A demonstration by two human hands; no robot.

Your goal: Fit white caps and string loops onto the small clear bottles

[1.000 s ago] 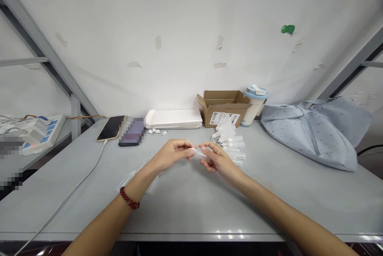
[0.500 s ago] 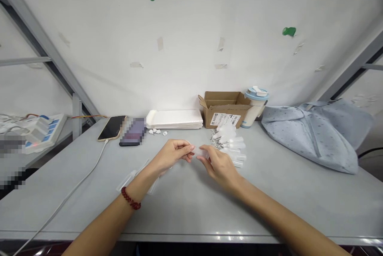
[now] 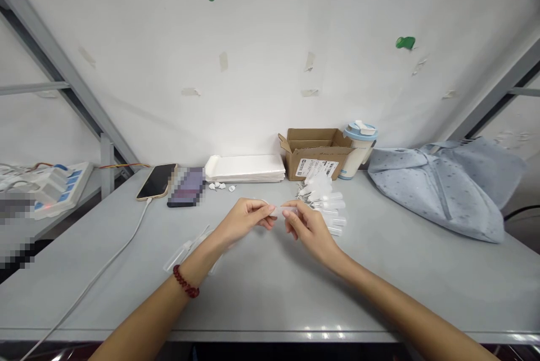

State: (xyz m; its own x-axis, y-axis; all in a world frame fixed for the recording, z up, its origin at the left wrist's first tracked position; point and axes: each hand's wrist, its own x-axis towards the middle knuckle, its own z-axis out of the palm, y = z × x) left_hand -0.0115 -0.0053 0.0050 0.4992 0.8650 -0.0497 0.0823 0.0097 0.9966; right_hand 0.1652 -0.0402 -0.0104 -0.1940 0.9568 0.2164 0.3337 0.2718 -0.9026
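Above the middle of the table, my left hand (image 3: 248, 219) is closed in a pinch on one end of a small translucent plastic tube (image 3: 277, 211). At the tube's other end, the thumb and fingers of my right hand (image 3: 311, 230) are pinched together on it. Fingers cover most of the tube, so its full shape is hidden. Just beyond my right hand lies a pile of similar translucent pieces (image 3: 333, 204), with thin wire-like ends pointing left. More clear pieces (image 3: 180, 256) lie partly under my left forearm.
Several small white pieces (image 3: 221, 186) lie before a stack of white envelopes (image 3: 248, 167). An open cardboard box (image 3: 310, 165) and a lidded cup (image 3: 356, 153) stand by the wall. A grey-blue cloth bag (image 3: 434, 192) is at right; a charging phone (image 3: 156, 182) and a purple item (image 3: 188, 186) are at left.
My right hand's fingers have closed further onto the tube and its thumb has moved up. My left hand keeps its pinch almost in place. The view has shifted slightly.
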